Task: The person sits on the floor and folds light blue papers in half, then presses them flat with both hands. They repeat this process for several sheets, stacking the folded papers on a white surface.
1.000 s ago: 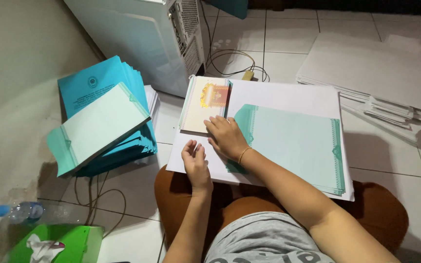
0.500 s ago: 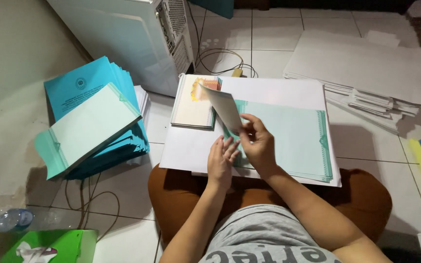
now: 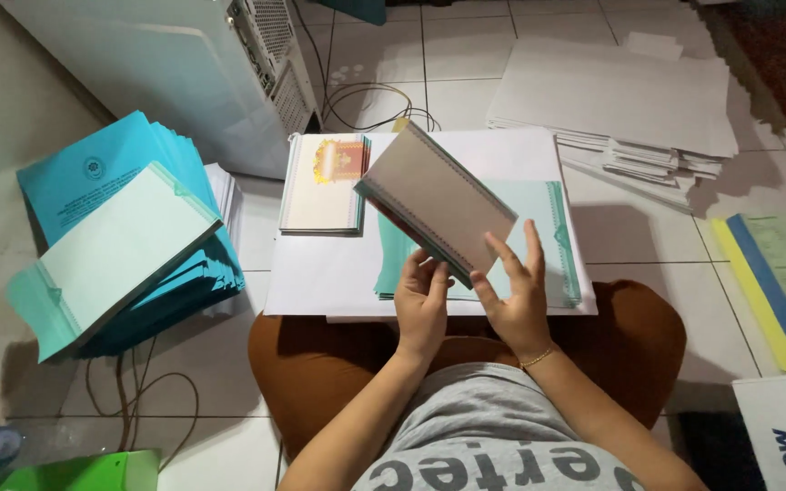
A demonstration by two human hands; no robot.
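Both hands hold up a small stack of booklets [image 3: 438, 195], its pale back cover facing me, above a white sheet [image 3: 320, 273] lying across my lap. My left hand [image 3: 422, 305] grips the stack's near corner from below. Fingers of my right hand [image 3: 516, 291] spread against its lower right edge. Under the raised stack lies a pile of light green sheets [image 3: 557, 236]. A second stack of booklets [image 3: 323, 182], with a red and yellow emblem on its cover, rests on the white sheet to the left.
Blue and green folders [image 3: 111, 236] are piled on the tiled floor at left. A white machine [image 3: 184, 73] with cables stands behind them. White paper stacks [image 3: 629, 100] lie at the back right, yellow and blue sheets [image 3: 766, 282] at right. A green packet [image 3: 84, 471] sits at bottom left.
Both hands have lifted a stack of booklets off the white sheet and raised it further, tilting it so its back cover faces up. The view shifted slightly.
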